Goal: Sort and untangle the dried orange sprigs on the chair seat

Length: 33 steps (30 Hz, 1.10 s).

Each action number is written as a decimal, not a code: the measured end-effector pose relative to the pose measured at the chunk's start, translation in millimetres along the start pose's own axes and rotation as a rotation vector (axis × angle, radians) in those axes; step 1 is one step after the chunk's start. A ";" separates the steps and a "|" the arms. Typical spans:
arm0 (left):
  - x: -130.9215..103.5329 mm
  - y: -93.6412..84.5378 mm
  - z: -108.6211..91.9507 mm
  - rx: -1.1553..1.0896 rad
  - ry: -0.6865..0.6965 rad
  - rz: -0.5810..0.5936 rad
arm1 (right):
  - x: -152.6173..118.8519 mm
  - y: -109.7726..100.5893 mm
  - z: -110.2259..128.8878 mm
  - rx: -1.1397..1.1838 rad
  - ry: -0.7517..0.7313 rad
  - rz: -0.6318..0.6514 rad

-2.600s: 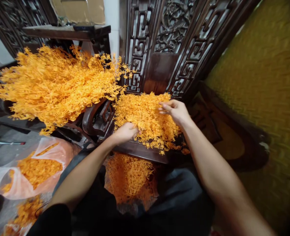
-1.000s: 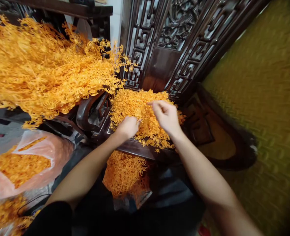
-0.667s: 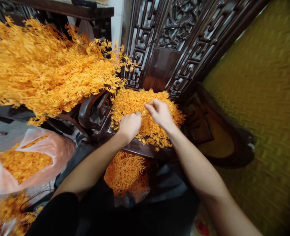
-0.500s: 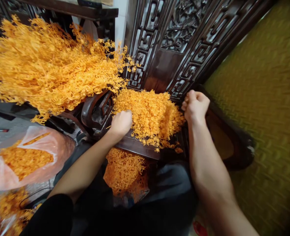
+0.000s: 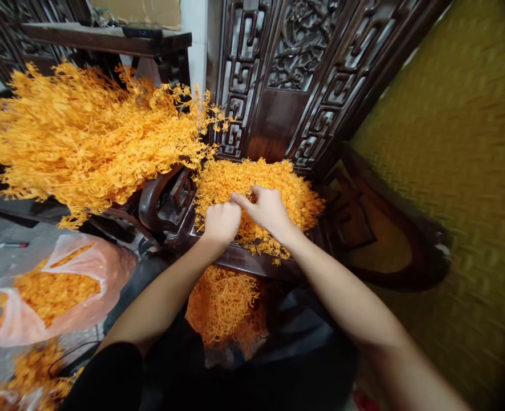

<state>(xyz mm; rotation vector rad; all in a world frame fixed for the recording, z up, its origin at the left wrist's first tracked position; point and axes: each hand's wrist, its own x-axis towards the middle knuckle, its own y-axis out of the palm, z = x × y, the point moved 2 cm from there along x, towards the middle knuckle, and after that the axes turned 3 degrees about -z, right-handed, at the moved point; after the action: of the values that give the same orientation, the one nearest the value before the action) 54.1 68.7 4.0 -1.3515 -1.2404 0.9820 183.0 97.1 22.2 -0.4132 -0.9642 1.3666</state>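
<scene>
My left hand point(image 5: 223, 224) is closed in a fist over the front left part of a pile of small orange plastic flowers point(image 5: 295, 191). Right beside it, my right hand point(image 5: 270, 210) is curled, its thumb and fingertips meeting the left fist. Whatever lies between the fingers of either hand is hidden. The pile rests on the seat of a dark carved wooden chair point(image 5: 252, 260). Below the seat edge, between my legs, sits a clear bag of orange lattice-like stems point(image 5: 226, 302).
A big bunch of orange flower sprays point(image 5: 93, 137) lies over the furniture left of the chair's armrest point(image 5: 158, 200). On the floor stands an open pinkish plastic bag point(image 5: 115, 265) of orange pieces. The carved chair back point(image 5: 280, 114) rises behind; a yellow-green woven surface point(image 5: 461, 171) is at right.
My right hand has swung left from the chair's right side to meet my left hand. The left hand stays almost in place, and the camera view has shifted slightly.
</scene>
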 end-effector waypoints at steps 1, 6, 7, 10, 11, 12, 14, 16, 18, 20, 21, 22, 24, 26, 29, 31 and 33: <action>-0.2 1.0 -1.9 0.016 0.012 -0.033 | 2.0 0.6 -1.5 -0.029 0.023 0.015; 18.0 5.8 4.1 0.074 -0.006 -0.164 | 5.1 -6.2 2.4 -0.035 0.093 0.121; 25.3 7.1 7.5 0.069 -0.015 -0.172 | 3.1 -8.9 5.6 -0.042 0.089 0.129; 47.8 11.0 21.6 0.037 -0.034 -0.176 | -7.0 -19.1 11.4 -0.037 0.115 0.177; 54.3 11.7 28.0 0.031 -0.060 -0.181 | -10.7 -23.6 11.0 -0.001 0.136 0.205; 59.6 11.7 34.8 0.028 -0.097 -0.188 | -14.1 -28.5 9.3 0.063 0.159 0.243; 66.4 10.0 47.6 0.027 -0.180 -0.210 | -19.0 -37.5 3.5 0.247 0.208 0.339; 67.8 7.1 54.2 0.019 -0.218 -0.217 | -21.0 -41.9 -3.6 0.424 0.258 0.414; 64.6 5.0 51.3 0.005 -0.199 -0.204 | -20.2 -39.0 -9.4 0.519 0.274 0.412; 58.2 4.8 40.5 0.002 -0.145 -0.195 | -17.8 -30.1 -12.1 0.505 0.241 0.341; 54.4 5.3 33.5 0.006 -0.114 -0.195 | -16.3 -24.8 -12.2 0.465 0.218 0.299; 50.6 6.2 26.4 0.013 -0.085 -0.197 | -14.9 -19.7 -11.8 0.407 0.196 0.265; 43.9 8.3 13.5 0.028 -0.039 -0.198 | -11.7 -12.9 -10.2 0.281 0.164 0.196; 39.0 10.1 3.9 0.045 -0.002 -0.195 | -8.4 -12.9 -8.9 0.169 0.146 0.106; 35.1 11.2 -4.9 0.067 0.049 -0.187 | -5.0 -20.2 -8.0 0.042 0.117 -0.012; 33.9 11.4 -8.2 0.066 0.075 -0.182 | -4.0 -23.4 -7.7 -0.024 0.063 -0.014; 33.0 11.7 -10.0 0.052 0.084 -0.178 | -3.3 -22.5 -8.1 -0.081 -0.005 0.020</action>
<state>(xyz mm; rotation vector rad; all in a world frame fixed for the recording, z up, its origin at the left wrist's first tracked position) 70.4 100.3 -3.9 -1.2080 -1.2397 0.8193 203.7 91.5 33.3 -0.4819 -1.0246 1.3507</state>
